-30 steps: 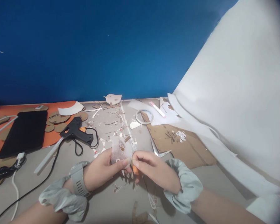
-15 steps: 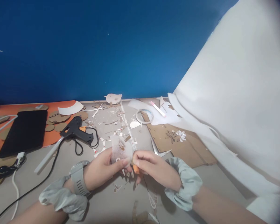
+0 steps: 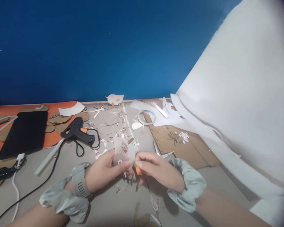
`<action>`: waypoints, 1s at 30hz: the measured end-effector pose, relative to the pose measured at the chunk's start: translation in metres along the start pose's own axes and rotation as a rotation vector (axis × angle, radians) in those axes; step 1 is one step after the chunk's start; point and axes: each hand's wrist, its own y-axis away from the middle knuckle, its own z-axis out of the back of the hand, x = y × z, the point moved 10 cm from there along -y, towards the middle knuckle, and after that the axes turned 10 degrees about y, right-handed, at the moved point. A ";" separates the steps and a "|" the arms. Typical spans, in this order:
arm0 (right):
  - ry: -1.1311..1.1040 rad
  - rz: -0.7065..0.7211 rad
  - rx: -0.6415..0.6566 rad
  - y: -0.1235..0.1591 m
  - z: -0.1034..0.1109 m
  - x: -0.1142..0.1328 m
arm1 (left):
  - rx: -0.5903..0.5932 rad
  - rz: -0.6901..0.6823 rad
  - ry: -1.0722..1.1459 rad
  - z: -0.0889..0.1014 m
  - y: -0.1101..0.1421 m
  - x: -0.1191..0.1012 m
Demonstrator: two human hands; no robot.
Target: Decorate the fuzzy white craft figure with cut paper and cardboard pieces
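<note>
My left hand [image 3: 106, 168] grips a whitish, translucent cut paper piece [image 3: 123, 154] by its lower edge, the thumb on top and fingertips underneath. Brown patches show through openings in the paper. At its right edge my right hand [image 3: 153, 167] is closed in a pinch, the thumb pressed against the forefinger. A small orange object [image 3: 138, 171] pokes out below that pinch; its full shape is hidden by the fingers. Both hands meet low over the grey table. Small cut scraps [image 3: 118, 189] lie on the tabletop just below them.
On the left lie a black glue gun [image 3: 79, 132] with its cord, a dark tablet [image 3: 26, 134] and cardboard discs [image 3: 60, 118] on an orange sheet. A tape roll [image 3: 139, 119], scissors [image 3: 167, 154] and a cardboard sheet [image 3: 201, 151] lie rightward. A bird-shaped cutout [image 3: 115, 99] leans at the blue wall.
Almost nothing differs. The paper piece has shifted very slightly to the right, and both hands keep the same hold.
</note>
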 end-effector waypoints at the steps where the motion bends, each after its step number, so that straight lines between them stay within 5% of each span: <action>1: 0.016 -0.001 -0.007 0.000 0.001 0.000 | 0.000 0.002 -0.002 0.000 0.000 0.000; 16: 0.318 0.042 -0.092 0.003 0.010 0.014 | -0.023 0.026 -0.006 0.002 0.000 0.003; 30: 0.209 0.072 -0.107 0.005 0.009 0.019 | -0.011 0.011 -0.042 0.000 0.000 0.001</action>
